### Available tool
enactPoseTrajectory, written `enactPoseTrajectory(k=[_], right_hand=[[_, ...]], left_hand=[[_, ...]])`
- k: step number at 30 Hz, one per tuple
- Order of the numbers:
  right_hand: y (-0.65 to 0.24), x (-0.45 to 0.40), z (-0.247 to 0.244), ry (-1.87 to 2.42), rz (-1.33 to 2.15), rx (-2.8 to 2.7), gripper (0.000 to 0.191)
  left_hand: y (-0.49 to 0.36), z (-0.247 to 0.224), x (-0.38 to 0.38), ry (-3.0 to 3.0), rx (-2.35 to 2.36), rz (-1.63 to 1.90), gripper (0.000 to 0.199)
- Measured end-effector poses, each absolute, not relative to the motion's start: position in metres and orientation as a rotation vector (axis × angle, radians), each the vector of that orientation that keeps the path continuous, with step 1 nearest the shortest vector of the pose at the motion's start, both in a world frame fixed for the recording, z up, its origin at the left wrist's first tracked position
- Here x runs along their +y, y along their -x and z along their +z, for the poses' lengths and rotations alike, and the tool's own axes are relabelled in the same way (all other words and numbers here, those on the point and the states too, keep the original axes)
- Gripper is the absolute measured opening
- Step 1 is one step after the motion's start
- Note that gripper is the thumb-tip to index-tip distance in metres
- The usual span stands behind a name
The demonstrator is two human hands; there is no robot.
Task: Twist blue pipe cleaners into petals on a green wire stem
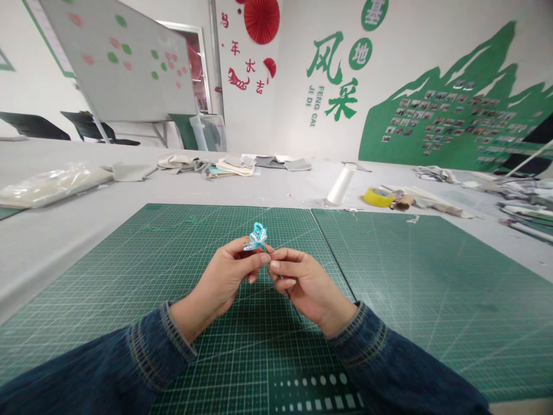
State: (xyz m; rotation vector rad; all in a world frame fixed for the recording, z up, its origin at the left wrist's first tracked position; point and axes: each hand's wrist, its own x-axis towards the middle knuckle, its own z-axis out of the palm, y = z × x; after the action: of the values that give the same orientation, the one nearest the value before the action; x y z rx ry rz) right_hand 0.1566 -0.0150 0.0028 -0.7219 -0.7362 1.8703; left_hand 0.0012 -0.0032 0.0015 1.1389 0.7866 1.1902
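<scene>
A small blue-and-white artificial flower (258,235) with a thin dark green stem is held up over a green cutting mat (181,253). My left hand (224,274) pinches it just below the petals, thumb and fingers closed. Right beside it, my right hand (306,282) is closed on the stem, its thumb and forefinger meeting the left fingertips. The stem's lower end sticks out beneath the right hand and slants down to the right. What lies between the fingertips is mostly hidden.
A second cutting mat (432,276) adjoins on the right. Beyond the mats are a white thread cone (341,184), a yellow tape roll (379,197) and folded cloth pieces (235,165). A plastic-wrapped bundle (56,183) lies at the left, with more fabric scraps (531,202) at the right.
</scene>
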Motion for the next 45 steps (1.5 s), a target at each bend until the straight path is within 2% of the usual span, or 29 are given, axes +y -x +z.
enactPoseTrajectory(k=[13,39,45], right_hand=[[-0.148,-0.019,-0.003,0.852,1.458,-0.987,0.011],[-0.146,-0.021,-0.001,0.891,1.402,-1.014,0.017],[-0.144,-0.023,-0.002,0.974,1.251,-1.157,0.018]], left_hand=[[-0.001,0.001,-0.007,-1.248,0.91,1.261,0.012],[0.0,-0.004,-0.004,-1.146,0.863,1.182,0.011],[0.0,-0.006,-0.005,-1.12,0.856,1.17,0.011]])
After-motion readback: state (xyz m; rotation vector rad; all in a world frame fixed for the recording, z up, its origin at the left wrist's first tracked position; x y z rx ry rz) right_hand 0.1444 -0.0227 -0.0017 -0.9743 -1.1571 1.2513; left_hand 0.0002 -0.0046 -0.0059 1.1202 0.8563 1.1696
